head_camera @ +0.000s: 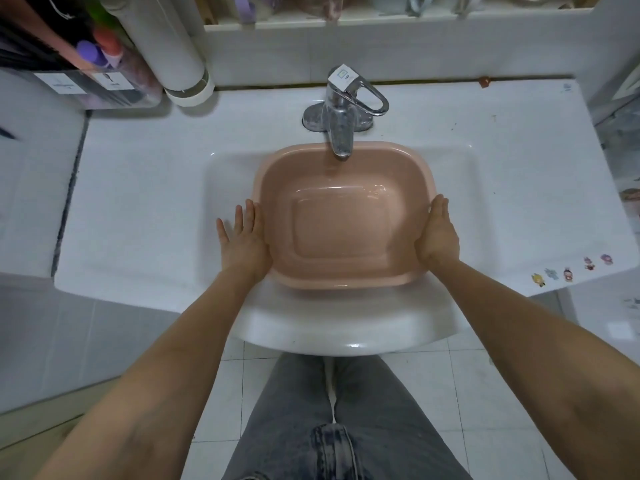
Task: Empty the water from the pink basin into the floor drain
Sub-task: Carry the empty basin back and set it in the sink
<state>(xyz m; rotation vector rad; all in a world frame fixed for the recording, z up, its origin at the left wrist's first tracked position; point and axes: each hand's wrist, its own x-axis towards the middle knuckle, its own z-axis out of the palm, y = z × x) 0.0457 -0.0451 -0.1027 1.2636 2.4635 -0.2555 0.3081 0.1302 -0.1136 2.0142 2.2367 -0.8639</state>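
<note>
The pink basin (346, 216) sits in the white sink (228, 168), its far rim under the faucet (341, 133), with shallow water inside. The left hand (244, 239) lies flat and spread against its left wall; the right hand (438, 237) presses its right wall, fingers straight, neither yet curled under the rim. Lifting with such flat palms risks slipping on wet plastic, and raising the far edge could knock the faucet spout and slosh water. No floor drain shows.
</note>
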